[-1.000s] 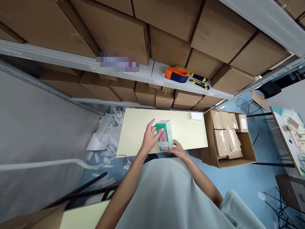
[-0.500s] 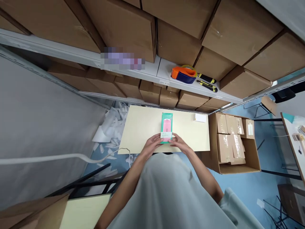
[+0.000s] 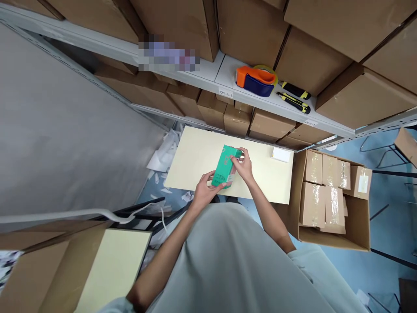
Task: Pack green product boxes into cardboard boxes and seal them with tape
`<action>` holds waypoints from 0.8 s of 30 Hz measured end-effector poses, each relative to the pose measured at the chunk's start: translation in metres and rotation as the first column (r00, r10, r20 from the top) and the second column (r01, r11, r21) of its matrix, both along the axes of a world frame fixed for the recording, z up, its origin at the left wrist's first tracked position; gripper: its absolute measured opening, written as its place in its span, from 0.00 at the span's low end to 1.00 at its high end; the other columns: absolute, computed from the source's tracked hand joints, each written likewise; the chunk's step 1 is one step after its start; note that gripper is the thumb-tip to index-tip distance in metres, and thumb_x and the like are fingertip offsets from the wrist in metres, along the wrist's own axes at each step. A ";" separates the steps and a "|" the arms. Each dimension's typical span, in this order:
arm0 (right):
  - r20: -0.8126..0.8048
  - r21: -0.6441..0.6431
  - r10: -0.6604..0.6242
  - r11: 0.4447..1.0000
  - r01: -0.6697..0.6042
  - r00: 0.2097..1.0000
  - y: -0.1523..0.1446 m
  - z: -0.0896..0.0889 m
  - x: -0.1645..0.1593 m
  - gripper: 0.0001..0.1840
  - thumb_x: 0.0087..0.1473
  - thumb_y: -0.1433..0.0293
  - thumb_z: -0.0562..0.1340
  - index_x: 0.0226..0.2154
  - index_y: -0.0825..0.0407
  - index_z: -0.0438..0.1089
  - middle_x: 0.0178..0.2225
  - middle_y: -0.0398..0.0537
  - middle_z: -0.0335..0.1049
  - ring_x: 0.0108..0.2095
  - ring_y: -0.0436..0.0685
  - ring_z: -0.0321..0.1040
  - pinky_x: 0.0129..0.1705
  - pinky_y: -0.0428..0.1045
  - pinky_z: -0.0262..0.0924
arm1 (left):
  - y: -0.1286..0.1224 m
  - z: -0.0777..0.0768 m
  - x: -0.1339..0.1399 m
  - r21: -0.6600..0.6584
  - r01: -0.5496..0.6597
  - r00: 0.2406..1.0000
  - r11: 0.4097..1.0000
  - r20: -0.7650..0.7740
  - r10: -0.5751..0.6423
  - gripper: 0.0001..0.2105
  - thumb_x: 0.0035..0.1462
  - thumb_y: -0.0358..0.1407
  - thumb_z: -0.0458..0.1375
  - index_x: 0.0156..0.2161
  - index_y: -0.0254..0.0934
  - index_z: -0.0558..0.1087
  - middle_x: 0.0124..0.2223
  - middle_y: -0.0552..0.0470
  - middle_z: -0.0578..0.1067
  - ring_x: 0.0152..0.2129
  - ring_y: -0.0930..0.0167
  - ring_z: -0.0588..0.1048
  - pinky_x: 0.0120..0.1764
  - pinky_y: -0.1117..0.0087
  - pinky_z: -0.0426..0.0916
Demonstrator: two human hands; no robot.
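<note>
A green product box [image 3: 223, 167] with a pink picture on one side is held tilted over the pale yellow tabletop [image 3: 192, 152]. My left hand [image 3: 206, 190] grips its lower left corner, thumb along the bottom edge. Around the upper right side, my right hand [image 3: 243, 166] is closed, with its thumb on the green face. Farther right on the same table lies a small white box [image 3: 281, 154], apart from both hands.
A large open carton [image 3: 302, 217] holding several taped brown boxes stands right of the table. Along the back runs a shelf [image 3: 208, 71] bearing cartons, an orange-and-blue tape dispenser [image 3: 256, 81] and black-yellow utility knives [image 3: 294, 102]. Paper scraps [image 3: 164, 150] lie left; a white cable [image 3: 81, 214] crosses there.
The box has been turned from its pink-pictured front to a green side and tilted. My right hand has moved up to its upper right side. The view has shifted somewhat.
</note>
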State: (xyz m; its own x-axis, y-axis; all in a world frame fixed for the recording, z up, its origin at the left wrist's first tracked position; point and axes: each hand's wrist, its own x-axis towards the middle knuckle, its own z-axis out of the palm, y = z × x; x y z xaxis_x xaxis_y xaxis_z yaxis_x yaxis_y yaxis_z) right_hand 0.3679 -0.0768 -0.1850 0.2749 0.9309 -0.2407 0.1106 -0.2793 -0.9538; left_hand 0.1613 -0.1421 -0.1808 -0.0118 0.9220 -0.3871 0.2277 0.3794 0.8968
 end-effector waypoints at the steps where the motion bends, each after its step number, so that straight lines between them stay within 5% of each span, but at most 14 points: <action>1: -0.072 0.027 0.000 1.000 0.001 0.997 -0.001 -0.001 0.004 0.29 0.57 0.51 0.72 0.55 0.42 0.68 0.52 0.49 0.76 0.49 0.60 0.78 0.53 0.55 0.75 | 0.001 0.002 -0.003 -0.047 0.008 0.998 0.999 0.066 -0.005 0.39 0.45 0.52 0.80 0.61 0.42 0.78 0.64 0.39 0.78 0.60 0.52 0.80 0.47 0.57 0.86; 6: -0.302 0.011 -0.012 1.000 0.016 0.953 -0.002 0.004 0.020 0.32 0.51 0.52 0.75 0.54 0.41 0.67 0.49 0.45 0.77 0.42 0.56 0.77 0.43 0.49 0.73 | 0.016 0.003 -0.025 -0.385 0.177 0.909 0.906 0.416 0.000 0.38 0.44 0.50 0.82 0.59 0.39 0.80 0.61 0.37 0.83 0.56 0.54 0.84 0.56 0.52 0.83; 12: -0.399 -0.067 -0.056 0.997 0.032 0.915 0.000 0.014 0.012 0.33 0.50 0.53 0.75 0.54 0.39 0.67 0.45 0.41 0.77 0.45 0.55 0.76 0.42 0.47 0.71 | 0.031 0.004 -0.034 -0.393 0.368 0.824 0.843 0.558 -0.099 0.33 0.39 0.51 0.84 0.50 0.39 0.85 0.56 0.38 0.87 0.57 0.53 0.84 0.62 0.51 0.79; 17: -0.395 -0.101 -0.069 0.994 0.031 0.916 0.002 0.013 -0.001 0.33 0.52 0.51 0.74 0.57 0.39 0.67 0.46 0.42 0.76 0.47 0.56 0.76 0.47 0.50 0.73 | 0.038 -0.001 -0.042 -0.369 0.277 0.871 0.887 0.487 -0.069 0.34 0.34 0.50 0.84 0.46 0.37 0.84 0.51 0.39 0.88 0.52 0.54 0.86 0.62 0.51 0.79; 24: 0.006 -0.110 -0.121 0.987 0.121 0.993 0.005 0.012 -0.033 0.51 0.50 0.46 0.78 0.70 0.41 0.64 0.62 0.55 0.71 0.51 0.60 0.78 0.54 0.55 0.75 | 0.041 -0.010 -0.046 -0.264 0.151 0.966 0.953 0.244 -0.085 0.36 0.31 0.49 0.83 0.47 0.38 0.80 0.47 0.43 0.87 0.50 0.54 0.85 0.60 0.51 0.79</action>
